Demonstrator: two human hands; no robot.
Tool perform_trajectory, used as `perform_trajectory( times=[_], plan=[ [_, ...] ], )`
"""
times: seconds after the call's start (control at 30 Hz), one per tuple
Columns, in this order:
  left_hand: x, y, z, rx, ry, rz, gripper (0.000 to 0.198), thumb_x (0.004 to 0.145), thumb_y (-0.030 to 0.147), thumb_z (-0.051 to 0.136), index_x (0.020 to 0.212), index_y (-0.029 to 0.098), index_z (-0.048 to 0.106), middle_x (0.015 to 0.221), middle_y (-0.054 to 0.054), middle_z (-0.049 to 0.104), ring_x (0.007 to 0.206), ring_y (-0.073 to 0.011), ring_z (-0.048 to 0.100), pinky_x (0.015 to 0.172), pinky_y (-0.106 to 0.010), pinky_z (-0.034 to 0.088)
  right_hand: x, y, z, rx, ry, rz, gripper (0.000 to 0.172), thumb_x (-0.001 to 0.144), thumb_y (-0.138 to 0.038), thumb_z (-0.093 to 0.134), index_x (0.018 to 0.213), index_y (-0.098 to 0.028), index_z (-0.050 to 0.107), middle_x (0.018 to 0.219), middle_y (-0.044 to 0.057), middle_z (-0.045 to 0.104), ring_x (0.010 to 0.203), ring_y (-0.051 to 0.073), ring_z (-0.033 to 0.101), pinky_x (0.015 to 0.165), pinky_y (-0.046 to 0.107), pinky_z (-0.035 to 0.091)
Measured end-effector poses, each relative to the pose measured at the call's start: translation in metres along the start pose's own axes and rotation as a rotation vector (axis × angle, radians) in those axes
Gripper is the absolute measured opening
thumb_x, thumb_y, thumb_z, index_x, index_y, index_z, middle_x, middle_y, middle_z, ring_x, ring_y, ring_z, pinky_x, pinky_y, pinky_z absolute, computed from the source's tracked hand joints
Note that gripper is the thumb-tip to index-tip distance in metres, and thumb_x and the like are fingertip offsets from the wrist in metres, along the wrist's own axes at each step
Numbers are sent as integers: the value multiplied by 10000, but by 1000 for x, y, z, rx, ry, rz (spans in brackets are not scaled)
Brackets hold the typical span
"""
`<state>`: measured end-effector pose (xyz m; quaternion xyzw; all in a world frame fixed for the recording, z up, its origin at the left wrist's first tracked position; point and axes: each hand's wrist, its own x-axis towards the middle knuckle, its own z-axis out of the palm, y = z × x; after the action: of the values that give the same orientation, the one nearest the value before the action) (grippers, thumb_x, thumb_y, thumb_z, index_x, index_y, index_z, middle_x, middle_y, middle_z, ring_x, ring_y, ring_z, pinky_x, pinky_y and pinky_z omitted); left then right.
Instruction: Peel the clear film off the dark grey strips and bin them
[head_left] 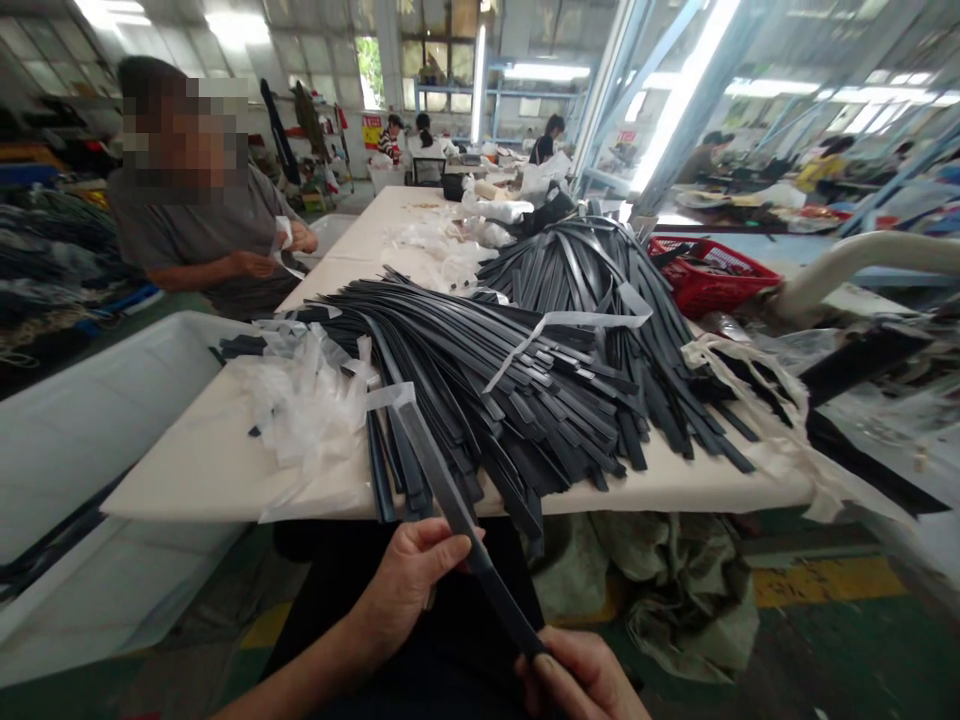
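A long dark strap (450,500) runs from the table edge down toward me. My left hand (409,585) pinches it near its middle, thumb on top. Its lower end sits in my right hand (581,680), fingers curled round it at the bottom of the view. A clear plastic sleeve still clings to the strap's upper end. Behind it, a big heap of similar black straps (540,370) fans across the cream table (210,460). A pile of crumpled clear plastic wrappers (307,400) lies on the table just left of the strap.
Another person in a grey shirt (202,235) sits at the table's far left, handling a white strip. A red basket (709,275) stands at the right. A white bin (90,420) is on my left, sacking (675,580) under the table, more workers far back.
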<state>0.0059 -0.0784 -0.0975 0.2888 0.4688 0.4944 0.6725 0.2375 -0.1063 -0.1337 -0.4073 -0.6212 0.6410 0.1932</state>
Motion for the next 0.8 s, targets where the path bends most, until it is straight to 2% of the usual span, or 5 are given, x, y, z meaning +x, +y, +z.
perform_trajectory(
  times=[0.23,0.43,0.6,0.7,0.8],
  plan=[
    [-8,19,18,172,-237,-48,235,806,436,742,801,208,801,720,-44,717,686,-201,625,720,-318,489,21,-33,3,97,86,-101,517,958,-611,482,917,-140,692,682,27,628,555,118,572,546,218,457],
    [46,150,-1,397,-174,126,334,741,407,772,946,145,798,900,-105,769,788,-230,668,753,-327,506,23,-46,6,200,-52,-141,506,942,-606,531,1079,-147,692,708,34,658,604,114,585,581,207,458],
    [103,273,27,383,-233,623,234,749,203,655,907,62,755,1104,-116,747,1098,-279,619,1009,-424,419,40,-44,14,376,3,-204,531,934,-629,533,1137,-149,634,754,40,665,562,93,580,540,192,426],
    [122,301,44,306,-321,844,149,785,119,571,784,78,713,1142,-89,744,1304,-276,501,1088,-422,338,49,-52,13,382,59,-256,529,936,-632,529,1146,-156,620,803,52,679,570,90,594,545,195,416],
    [143,287,45,166,-317,749,84,749,196,681,689,137,682,1071,-93,769,1233,-272,583,1006,-374,455,51,-57,10,371,93,-249,581,902,-680,541,1150,-162,622,798,47,683,551,88,586,525,193,394]
  ],
)
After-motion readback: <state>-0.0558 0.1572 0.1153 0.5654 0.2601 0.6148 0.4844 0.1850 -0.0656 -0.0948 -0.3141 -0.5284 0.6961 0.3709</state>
